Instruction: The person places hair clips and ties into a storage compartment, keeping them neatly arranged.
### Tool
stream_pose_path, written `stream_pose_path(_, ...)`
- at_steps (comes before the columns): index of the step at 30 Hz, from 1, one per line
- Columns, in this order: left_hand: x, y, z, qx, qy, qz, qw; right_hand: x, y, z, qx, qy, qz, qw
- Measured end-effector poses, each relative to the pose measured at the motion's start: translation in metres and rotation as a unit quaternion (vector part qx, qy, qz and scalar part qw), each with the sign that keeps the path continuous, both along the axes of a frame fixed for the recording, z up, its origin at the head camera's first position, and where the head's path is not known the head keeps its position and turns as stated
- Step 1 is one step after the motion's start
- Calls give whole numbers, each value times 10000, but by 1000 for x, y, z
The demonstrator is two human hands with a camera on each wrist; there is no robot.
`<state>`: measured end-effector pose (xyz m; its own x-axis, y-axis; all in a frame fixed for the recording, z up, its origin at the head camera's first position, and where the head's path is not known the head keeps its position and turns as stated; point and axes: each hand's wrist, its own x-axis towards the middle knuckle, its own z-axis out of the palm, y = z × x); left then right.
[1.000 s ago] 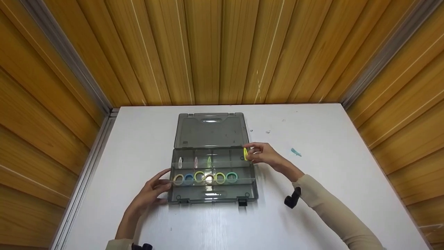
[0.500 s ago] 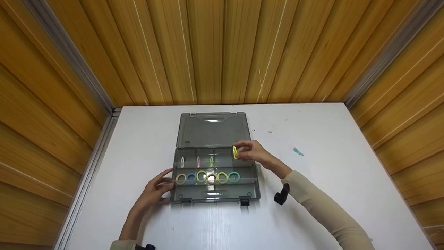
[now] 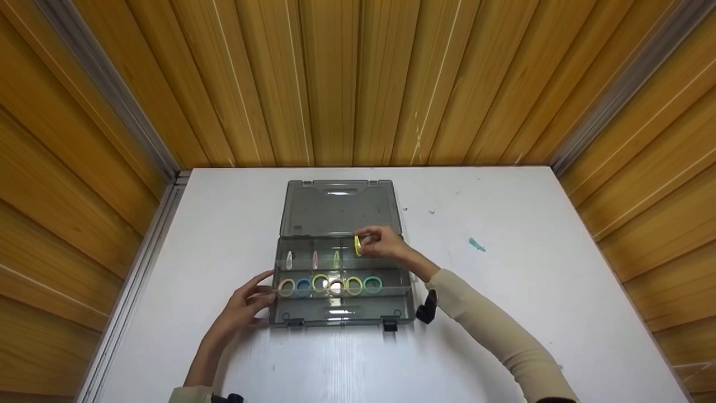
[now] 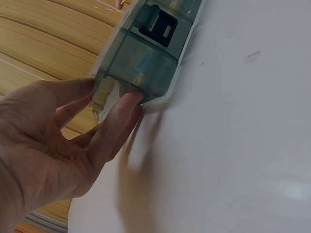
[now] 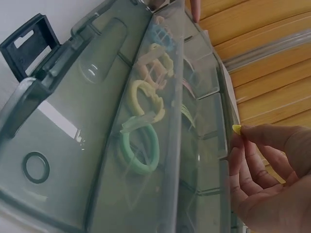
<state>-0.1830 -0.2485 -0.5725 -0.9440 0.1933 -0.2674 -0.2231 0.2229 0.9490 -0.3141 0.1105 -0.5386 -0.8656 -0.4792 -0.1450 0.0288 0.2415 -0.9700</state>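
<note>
A grey translucent compartment box (image 3: 344,309) lies on the table with its lid folded back. My right hand (image 3: 383,243) pinches a yellow snap hair clip (image 3: 357,246) between thumb and fingers, over the back row, right of the green one. White (image 3: 289,260), pink (image 3: 315,259) and green hair clips (image 3: 337,259) stand in that row. Several coloured hair ties (image 3: 373,285) line the middle row. My left hand (image 3: 240,308) rests its fingertips and thumb against the box's left side, fingers fairly straight. In the right wrist view only the tip of the yellow clip (image 5: 236,129) shows.
A teal hair clip (image 3: 477,244) lies on the white table (image 3: 503,207), right of the box. Small clear bits (image 3: 432,212) lie near the lid (image 3: 341,207). A black latch (image 3: 390,324) sticks out at the box's front. Wood-patterned walls (image 3: 358,84) surround the table.
My right hand has moved left with the yellow hair clip, from the box's right edge to over the back row near the green clip. The left hand stays at the box's side.
</note>
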Motion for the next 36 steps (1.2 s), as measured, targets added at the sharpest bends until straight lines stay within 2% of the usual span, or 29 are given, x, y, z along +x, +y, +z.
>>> stream_pose_path(6, 1, 2, 0, -61, -18, 62, 10000, 0, -9, -9, 356, 375, 137, 9986)
stream_pose_path(12, 1, 2, 0, -152, -29, 161, 9998, 2, -17, -10, 801, 514, -304, 9950)
stream_pose_path(17, 0, 1, -2, -68, 21, 71, 9999, 4, -21, -11, 1504, 665, -679, 9840)
stream_pose_path(23, 1, 0, -3, -34, 38, 17, 10000, 5, -22, -15, 2192, 1012, -752, 9675)
stream_pose_path(28, 1, -1, -5, 15, 23, -26, 10000, 3, -20, -19, 2346, 1079, -672, 9638)
stream_pose_path(33, -1, -1, -5, 68, 30, -59, 10000, 2, -19, -18, 2362, 896, -659, 9653)
stream_pose_path(36, -1, -1, -5, 36, -19, -12, 10000, 2, -18, -17, 2319, 946, -630, 9661)
